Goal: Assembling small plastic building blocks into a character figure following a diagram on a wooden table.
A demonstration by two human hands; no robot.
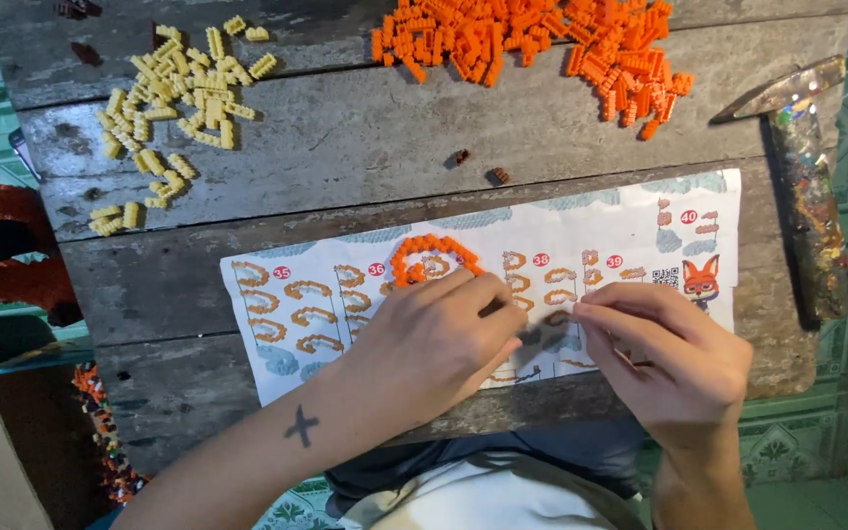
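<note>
A curved ring of small orange building bricks [431, 253] rests on a printed instruction sheet [345, 285] spread on a weathered wooden table [365, 147]. My left hand [434, 344] lies over the sheet just below the ring, fingers bent and touching its lower edge. My right hand [674, 358] sits to the right on the sheet, fingertips pinched together near the left hand's fingers. Whether a tiny brick is held between them is hidden.
A heap of orange bricks [542, 44] lies at the far edge, a scatter of pale yellow bricks [169, 98] at the far left. Two small brown bricks [478, 167] lie mid-table. A hammer [807, 167] rests at the right edge.
</note>
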